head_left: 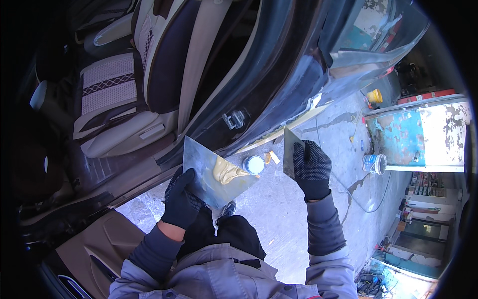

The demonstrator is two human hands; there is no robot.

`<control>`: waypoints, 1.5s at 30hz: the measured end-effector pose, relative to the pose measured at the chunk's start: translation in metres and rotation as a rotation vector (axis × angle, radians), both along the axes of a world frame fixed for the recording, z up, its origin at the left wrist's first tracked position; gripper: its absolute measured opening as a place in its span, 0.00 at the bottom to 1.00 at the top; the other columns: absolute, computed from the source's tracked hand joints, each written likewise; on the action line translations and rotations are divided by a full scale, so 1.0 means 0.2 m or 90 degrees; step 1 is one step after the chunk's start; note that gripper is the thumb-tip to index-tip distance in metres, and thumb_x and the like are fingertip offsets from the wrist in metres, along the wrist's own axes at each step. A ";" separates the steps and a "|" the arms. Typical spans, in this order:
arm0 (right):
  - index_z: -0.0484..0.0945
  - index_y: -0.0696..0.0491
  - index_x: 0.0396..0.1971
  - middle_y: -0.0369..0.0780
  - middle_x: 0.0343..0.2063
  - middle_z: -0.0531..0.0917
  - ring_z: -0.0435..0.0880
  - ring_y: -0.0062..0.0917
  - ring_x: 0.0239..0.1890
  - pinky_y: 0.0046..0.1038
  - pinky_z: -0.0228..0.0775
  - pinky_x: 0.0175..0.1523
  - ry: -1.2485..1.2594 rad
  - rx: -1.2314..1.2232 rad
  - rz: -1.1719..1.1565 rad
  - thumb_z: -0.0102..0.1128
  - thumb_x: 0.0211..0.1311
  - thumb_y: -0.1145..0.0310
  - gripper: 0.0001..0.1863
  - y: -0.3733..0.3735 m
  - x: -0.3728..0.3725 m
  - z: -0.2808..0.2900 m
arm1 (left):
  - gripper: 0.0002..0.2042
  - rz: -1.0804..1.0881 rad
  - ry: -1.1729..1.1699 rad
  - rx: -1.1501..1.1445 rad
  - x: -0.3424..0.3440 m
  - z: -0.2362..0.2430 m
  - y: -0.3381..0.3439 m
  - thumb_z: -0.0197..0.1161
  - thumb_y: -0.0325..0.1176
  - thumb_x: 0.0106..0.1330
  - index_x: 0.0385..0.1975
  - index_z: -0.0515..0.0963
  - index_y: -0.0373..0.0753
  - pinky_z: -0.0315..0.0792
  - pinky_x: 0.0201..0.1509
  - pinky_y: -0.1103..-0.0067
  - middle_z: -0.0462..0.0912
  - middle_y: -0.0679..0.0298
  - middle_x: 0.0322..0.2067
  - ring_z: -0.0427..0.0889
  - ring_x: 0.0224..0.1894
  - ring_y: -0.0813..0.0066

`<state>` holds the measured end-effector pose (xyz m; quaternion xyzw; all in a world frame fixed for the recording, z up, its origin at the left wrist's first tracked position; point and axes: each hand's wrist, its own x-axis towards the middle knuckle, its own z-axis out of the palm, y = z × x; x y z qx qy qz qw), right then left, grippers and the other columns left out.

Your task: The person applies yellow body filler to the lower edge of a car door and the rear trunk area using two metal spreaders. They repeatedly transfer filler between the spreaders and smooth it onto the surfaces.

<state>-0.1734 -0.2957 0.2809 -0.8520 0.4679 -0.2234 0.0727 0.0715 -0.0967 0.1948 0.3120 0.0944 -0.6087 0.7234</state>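
In my gloved left hand (181, 199) is a flat metal mixing plate (204, 172), gripped by its near left edge. A mound of yellowish-tan paste, like body filler (228, 172), lies on the plate's right part. My right hand (312, 167), in a black dotted glove, pinches a thin grey spreader (289, 154), held upright and apart from the plate. Just ahead of both hands runs the car's body edge (269, 137), with a pale yellowish strip along its lower rim. A metal door striker (234, 119) sits on the door pillar.
An open doorway shows a car seat (109, 82) at left; a brown door panel (99, 244) is at lower left. On the concrete floor (279, 214) stand a round can (254, 164), a white bucket (374, 163) and a yellow bucket (374, 95). A hose (366, 211) trails at right beside a worn teal-and-white cabinet (398, 137).
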 end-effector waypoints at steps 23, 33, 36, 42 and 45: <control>0.82 0.60 0.39 0.44 0.31 0.85 0.84 0.27 0.32 0.28 0.74 0.39 -0.289 0.400 0.017 0.58 0.72 0.71 0.08 0.32 0.01 0.08 | 0.12 0.132 -0.232 -0.069 0.03 0.03 -0.04 0.57 0.33 0.77 0.56 0.74 0.39 0.72 0.61 0.73 0.79 0.63 0.52 0.78 0.55 0.72; 0.80 0.59 0.41 0.33 0.28 0.79 0.70 0.13 0.30 0.21 0.63 0.35 -0.584 0.374 -0.143 0.56 0.75 0.65 0.12 0.45 0.16 0.13 | 0.10 0.079 -0.581 0.014 -0.14 0.44 -0.08 0.57 0.33 0.76 0.49 0.76 0.34 0.69 0.44 0.81 0.78 0.67 0.37 0.73 0.39 0.82; 0.80 0.62 0.42 0.36 0.31 0.82 0.73 0.16 0.33 0.25 0.68 0.39 -0.603 0.318 -0.150 0.55 0.75 0.66 0.13 0.48 0.16 0.18 | 0.09 0.093 -0.746 0.013 -0.23 0.55 -0.09 0.55 0.31 0.75 0.45 0.76 0.31 0.69 0.42 0.77 0.80 0.63 0.37 0.75 0.39 0.80; 0.78 0.62 0.38 0.40 0.29 0.81 0.76 0.19 0.32 0.25 0.70 0.39 -0.672 0.257 -0.181 0.54 0.74 0.71 0.09 0.50 0.08 0.30 | 0.06 0.028 -1.098 -0.074 -0.35 0.68 -0.08 0.60 0.25 0.68 0.39 0.81 0.32 0.75 0.38 0.69 0.83 0.52 0.33 0.83 0.33 0.54; 0.78 0.61 0.37 0.39 0.30 0.82 0.76 0.16 0.33 0.23 0.70 0.40 -0.713 0.211 -0.179 0.55 0.74 0.72 0.08 0.46 -0.02 0.35 | 0.07 -0.040 -1.211 -0.170 -0.42 0.72 -0.11 0.61 0.24 0.65 0.40 0.81 0.32 0.78 0.38 0.65 0.84 0.48 0.34 0.85 0.34 0.47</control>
